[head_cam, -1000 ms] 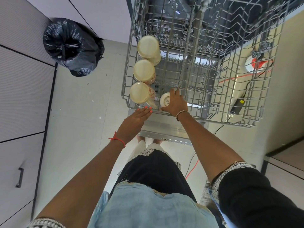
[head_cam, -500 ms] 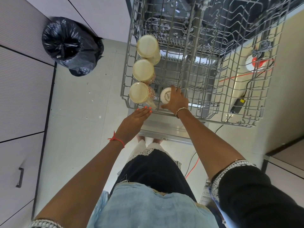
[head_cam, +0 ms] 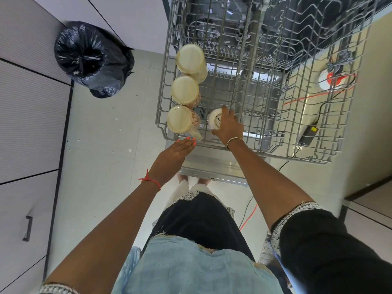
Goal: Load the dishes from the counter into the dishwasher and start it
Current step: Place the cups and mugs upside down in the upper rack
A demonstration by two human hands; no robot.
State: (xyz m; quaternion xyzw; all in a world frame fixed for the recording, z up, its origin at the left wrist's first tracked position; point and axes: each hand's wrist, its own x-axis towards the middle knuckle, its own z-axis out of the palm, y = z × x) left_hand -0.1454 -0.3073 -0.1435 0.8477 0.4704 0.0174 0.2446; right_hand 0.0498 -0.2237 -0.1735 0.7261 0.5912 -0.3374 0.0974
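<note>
The grey wire dishwasher rack [head_cam: 314,153] is pulled out below me. Three cream mugs stand upside down in a row along its left side: near [head_cam: 180,122], middle [head_cam: 185,90] and far [head_cam: 191,59]. Beside the near mug, a small white cup [head_cam: 214,120] with printed lettering lies in the rack's front row, and my right hand [head_cam: 228,127] grips it from the right. My left hand [head_cam: 172,155] is flat with straight fingers, its tips at the rack's front edge just below the near mug, holding nothing.
A tied black bin bag [head_cam: 91,58] sits on the floor at left, by grey cabinet fronts [head_cam: 27,128]. The open dishwasher door [head_cam: 214,166] lies under the rack. An orange cable [head_cam: 248,218] and a black adapter [head_cam: 308,134] lie on the floor to the right.
My right hand has pushed the small white cup a little further into the rack. My left hand has stayed at the front edge.
</note>
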